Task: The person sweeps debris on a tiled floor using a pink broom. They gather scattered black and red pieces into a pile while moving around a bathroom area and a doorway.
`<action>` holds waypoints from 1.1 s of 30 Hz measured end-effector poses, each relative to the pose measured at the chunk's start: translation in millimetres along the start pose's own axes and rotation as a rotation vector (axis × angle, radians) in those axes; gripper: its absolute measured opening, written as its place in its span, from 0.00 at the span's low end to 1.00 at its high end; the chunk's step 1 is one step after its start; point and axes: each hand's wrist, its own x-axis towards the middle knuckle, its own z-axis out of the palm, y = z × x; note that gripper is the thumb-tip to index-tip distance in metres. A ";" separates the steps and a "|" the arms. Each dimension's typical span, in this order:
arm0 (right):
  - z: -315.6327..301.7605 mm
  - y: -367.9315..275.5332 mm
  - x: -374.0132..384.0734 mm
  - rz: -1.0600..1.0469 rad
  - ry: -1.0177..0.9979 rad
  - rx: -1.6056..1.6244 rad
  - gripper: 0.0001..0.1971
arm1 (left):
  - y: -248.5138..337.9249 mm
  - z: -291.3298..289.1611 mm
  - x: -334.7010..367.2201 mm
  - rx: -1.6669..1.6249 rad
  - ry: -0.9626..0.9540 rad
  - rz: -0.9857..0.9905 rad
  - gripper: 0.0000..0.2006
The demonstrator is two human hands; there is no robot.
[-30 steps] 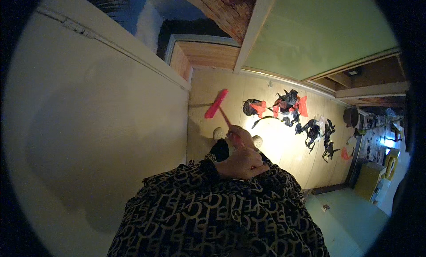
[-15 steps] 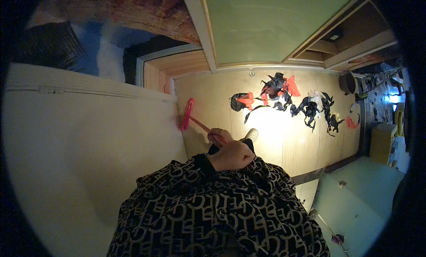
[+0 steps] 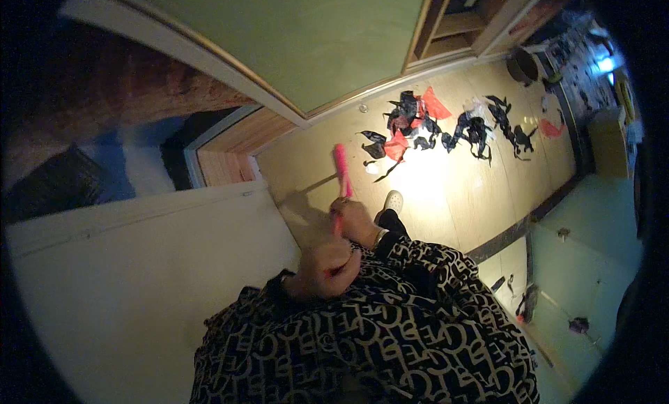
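Both my hands grip the broom (image 3: 343,172), whose narrow pink head points away from me just above or on the pale floor; I cannot tell which. My left hand (image 3: 324,267) is closed round the upper end of the stick, close to my body. Farther down the reddish handle, my right hand (image 3: 357,220) is wrapped round it near the pink head. Ahead and to the right lie crumpled black plastic scraps (image 3: 476,133) and a red plastic piece (image 3: 436,104), loosely strewn.
A cream clog (image 3: 394,200) shows on my foot. The white panel (image 3: 139,264) stands close on my left. A green cabinet panel (image 3: 300,48) borders the far side, with a dark round bin (image 3: 522,67) at far right. Frosted glass (image 3: 578,237) stands at right.
The broom head has swung right toward the scraps, away from the white panel. My left hand has moved left and nearer my body; my right hand has shifted slightly right. The view has turned.
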 end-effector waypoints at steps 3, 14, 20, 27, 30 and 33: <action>24.6 3.7 -3.3 0.023 -0.137 -0.016 0.10 | 11.1 11.7 9.7 -0.039 0.076 0.019 0.18; -74.6 58.1 -5.6 0.168 0.109 -0.147 0.10 | -28.7 59.2 49.4 -0.130 0.035 -0.211 0.17; -130.1 40.4 -17.6 0.135 0.152 -0.248 0.08 | 3.0 56.0 53.1 -0.195 0.037 -0.175 0.17; -55.0 59.7 -47.4 -0.054 0.147 0.104 0.08 | 24.2 72.1 78.9 0.048 -0.492 -0.190 0.17; -54.1 71.7 -45.0 0.004 0.037 0.043 0.07 | -20.2 94.4 75.1 0.055 -0.427 -0.314 0.17; -91.1 87.0 -41.8 0.212 0.030 -0.034 0.09 | -12.2 103.4 96.7 -0.014 -0.252 -0.314 0.18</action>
